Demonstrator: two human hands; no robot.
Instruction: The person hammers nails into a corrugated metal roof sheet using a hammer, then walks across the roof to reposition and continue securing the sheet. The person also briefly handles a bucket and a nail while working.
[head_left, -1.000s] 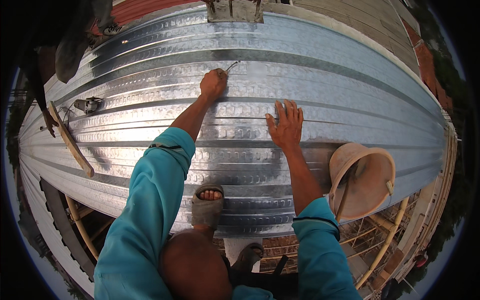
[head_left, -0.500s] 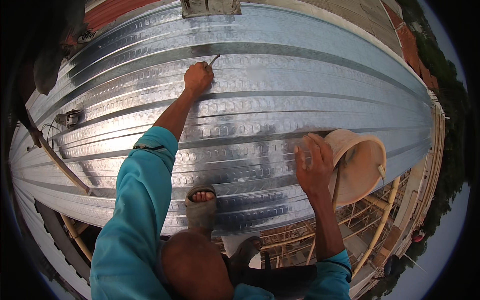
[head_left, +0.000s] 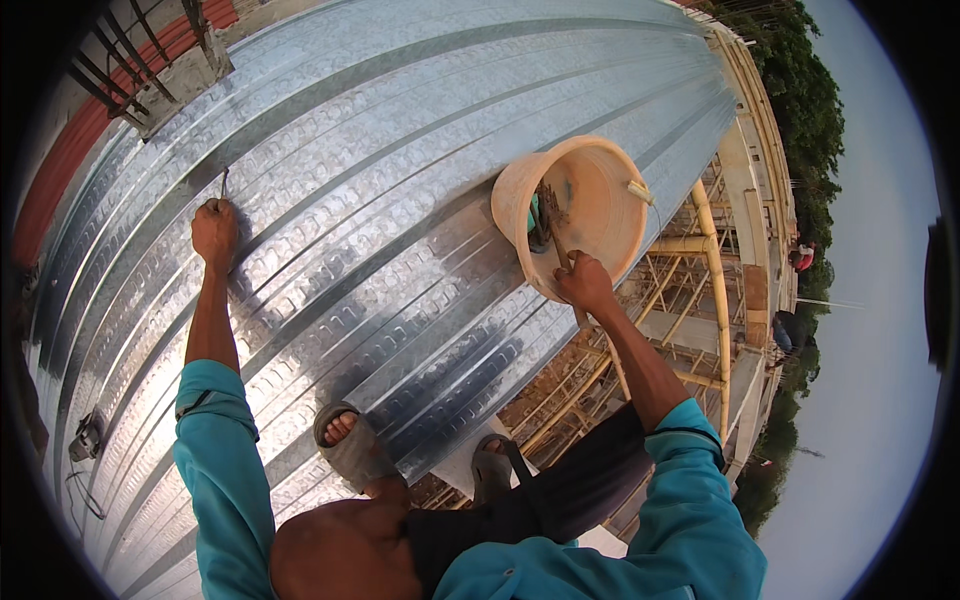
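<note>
I stand and crouch on ribbed galvanized metal sheeting (head_left: 400, 130). My left hand (head_left: 213, 232) is closed round a thin metal tool (head_left: 225, 180), resting on the sheet at the upper left. A tilted peach plastic bucket (head_left: 600, 190) lies on the sheet to the right, with dark tools (head_left: 550, 205) and a green object inside. My right hand (head_left: 582, 280) is closed on a wooden handle (head_left: 557, 235) at the bucket's near rim, its far end hidden among the bucket's contents.
A concrete stub with rebar (head_left: 160, 100) stands at upper left. A power tool with a cord (head_left: 88, 440) lies at left. Past the sheet's right edge, bamboo scaffolding (head_left: 712, 300) drops below. Two people (head_left: 800, 257) (head_left: 785, 335) are farther out, near trees and sky.
My view has swung right toward the bucket. My right hand has left the sheet and now grips the wooden handle in the bucket. My left hand still holds the thin tool.
</note>
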